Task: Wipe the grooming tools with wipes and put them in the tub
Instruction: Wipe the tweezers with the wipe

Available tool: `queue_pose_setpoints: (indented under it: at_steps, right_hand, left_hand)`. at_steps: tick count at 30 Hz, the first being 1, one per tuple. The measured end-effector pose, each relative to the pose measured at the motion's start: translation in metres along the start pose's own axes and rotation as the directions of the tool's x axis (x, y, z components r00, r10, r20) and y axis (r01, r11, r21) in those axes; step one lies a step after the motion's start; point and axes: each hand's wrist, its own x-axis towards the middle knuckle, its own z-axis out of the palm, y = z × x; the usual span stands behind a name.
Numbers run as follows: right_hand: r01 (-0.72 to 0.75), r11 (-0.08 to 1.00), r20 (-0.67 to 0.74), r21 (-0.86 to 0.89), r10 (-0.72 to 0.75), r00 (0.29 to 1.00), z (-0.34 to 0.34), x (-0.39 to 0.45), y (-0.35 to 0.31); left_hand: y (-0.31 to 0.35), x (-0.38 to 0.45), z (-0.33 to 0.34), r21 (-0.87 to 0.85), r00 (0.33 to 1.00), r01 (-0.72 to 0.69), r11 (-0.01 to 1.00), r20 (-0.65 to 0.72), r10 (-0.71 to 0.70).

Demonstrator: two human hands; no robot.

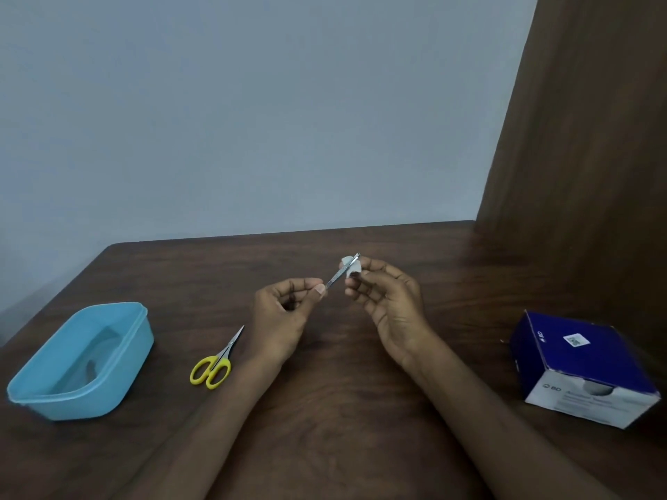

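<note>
Above the middle of the table, my left hand pinches the near end of a thin metal grooming tool between thumb and forefinger. The fingers of my right hand pinch a small white wipe folded round the tool's far end. Small scissors with yellow handles lie on the table left of my left forearm. The light blue tub stands open at the left; a dark shape shows inside it, too dim to name.
A dark blue and white box of wipes stands at the right on the brown wooden table. A wooden panel rises at the right behind it. A pale wall runs behind the table's far edge.
</note>
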Motion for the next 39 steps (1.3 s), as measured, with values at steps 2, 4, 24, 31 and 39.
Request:
queue_pose_setpoints:
  at_steps: [2,4,24,31,39]
  right_hand:
    - [0.029,0.999,0.015,-0.017,-0.029,0.999,-0.002,0.001,-0.001]
    - [0.069,0.997,0.031,-0.03,-0.068,0.997,-0.005,0.003,-0.001]
    - [0.113,0.976,-0.069,-0.189,-0.128,0.989,-0.009,0.012,0.008]
    - [0.016,0.958,0.093,-0.287,0.011,0.996,-0.009,0.007,0.009]
    - [0.022,0.932,0.289,-0.361,0.09,0.953,-0.009,0.003,0.007]
  left_hand:
    - [0.0,0.0,0.001,-0.009,1.0,0.012,1.0,0.0,-0.012]
    - [0.001,-0.001,0.001,-0.016,1.0,0.019,1.0,0.004,-0.019]
    - [0.005,-0.007,0.005,0.094,0.994,-0.085,0.992,0.079,0.077]
    - [0.005,-0.007,0.002,0.118,0.991,-0.087,0.989,0.114,0.074]
    - [0.009,-0.009,0.0,-0.02,0.987,-0.027,0.999,0.159,0.03]
